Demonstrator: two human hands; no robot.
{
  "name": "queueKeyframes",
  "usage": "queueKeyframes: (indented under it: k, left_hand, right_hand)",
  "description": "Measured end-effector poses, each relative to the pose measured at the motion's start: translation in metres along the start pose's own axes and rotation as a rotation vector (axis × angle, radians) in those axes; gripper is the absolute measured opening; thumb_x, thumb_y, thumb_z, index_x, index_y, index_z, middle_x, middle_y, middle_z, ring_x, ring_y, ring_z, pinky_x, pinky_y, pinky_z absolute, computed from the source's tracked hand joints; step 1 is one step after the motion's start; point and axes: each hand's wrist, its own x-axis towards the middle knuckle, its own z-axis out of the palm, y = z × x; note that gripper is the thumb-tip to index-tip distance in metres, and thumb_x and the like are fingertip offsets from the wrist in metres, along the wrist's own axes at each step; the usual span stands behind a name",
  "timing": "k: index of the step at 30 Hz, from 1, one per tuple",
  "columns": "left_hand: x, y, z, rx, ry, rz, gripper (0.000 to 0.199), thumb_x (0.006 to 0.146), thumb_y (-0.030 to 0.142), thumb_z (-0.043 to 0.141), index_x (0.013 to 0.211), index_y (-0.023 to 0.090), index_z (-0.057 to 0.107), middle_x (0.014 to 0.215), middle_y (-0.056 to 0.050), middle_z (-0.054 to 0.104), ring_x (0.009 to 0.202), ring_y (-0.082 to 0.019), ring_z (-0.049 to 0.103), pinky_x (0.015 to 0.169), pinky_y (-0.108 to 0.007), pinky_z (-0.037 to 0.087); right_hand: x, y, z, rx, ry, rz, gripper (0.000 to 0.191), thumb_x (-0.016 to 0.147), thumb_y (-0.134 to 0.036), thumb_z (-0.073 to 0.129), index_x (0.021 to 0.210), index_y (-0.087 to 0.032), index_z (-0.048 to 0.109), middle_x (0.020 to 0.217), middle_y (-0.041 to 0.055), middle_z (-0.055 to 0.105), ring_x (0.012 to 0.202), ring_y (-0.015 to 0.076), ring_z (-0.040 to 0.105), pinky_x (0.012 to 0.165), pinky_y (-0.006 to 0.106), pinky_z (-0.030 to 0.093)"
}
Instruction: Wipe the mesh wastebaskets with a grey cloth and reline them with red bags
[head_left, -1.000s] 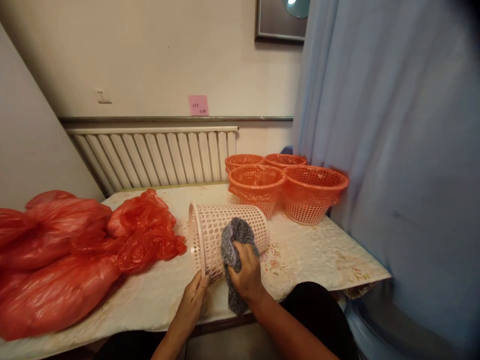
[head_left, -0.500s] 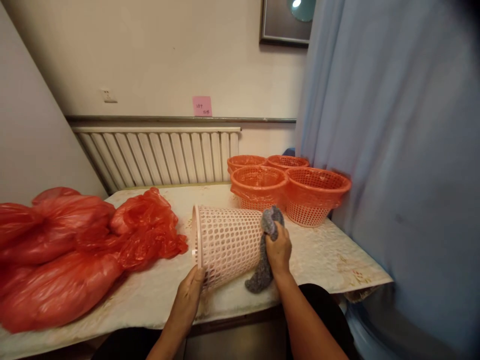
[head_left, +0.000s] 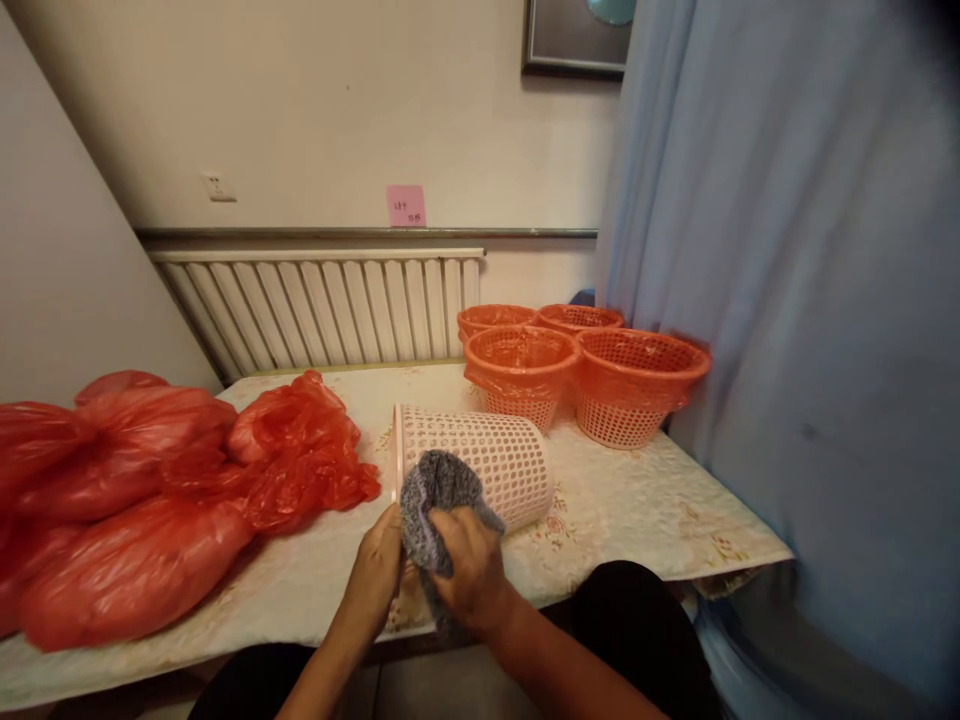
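Observation:
A pale pink perforated wastebasket lies on its side, its rim toward the left and its base toward the right. My left hand grips the rim at its near lower edge; part of the grip is hidden behind the cloth. In my right hand is a bunched grey cloth, pressed against the basket's side close to the rim. A loose end of the cloth hangs below my fingers.
Several wastebaskets lined with red bags stand at the back right. Filled red plastic bags cover the left of the cloth-covered table. A blue curtain hangs along the right; a radiator is behind.
My right hand has moved the cloth left along the wastebasket, from its base to near the rim. The left hand stays at the rim, and the view has shifted slightly.

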Motion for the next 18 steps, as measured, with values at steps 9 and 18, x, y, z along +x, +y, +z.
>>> queueKeyframes:
  k: [9,18]
  left_hand:
    - [0.010,-0.017,-0.006,0.019,-0.081,0.012,0.049,0.084,0.060,0.046,0.095,0.015,0.064,0.083,-0.004,0.069,0.080,-0.022,0.061,0.084,-0.032,0.047]
    - [-0.005,-0.045,-0.005,0.111,-0.094,0.006,0.054,0.078,0.066,0.048,0.086,0.017,0.067,0.058,-0.001,0.061,0.053,-0.019,0.051,0.063,-0.032,0.049]
  right_hand:
    - [0.027,0.126,-0.060,-0.271,0.388,0.788,0.046,0.076,-0.027,0.051,0.118,-0.010,0.057,0.107,0.0165,0.064,0.099,0.0291,0.059,0.089,0.042,0.045]
    - [0.014,0.043,-0.020,-0.056,0.218,0.363,0.047,0.075,-0.019,0.052,0.123,-0.016,0.053,0.106,0.0112,0.060,0.099,0.0246,0.057,0.088,0.040,0.047]
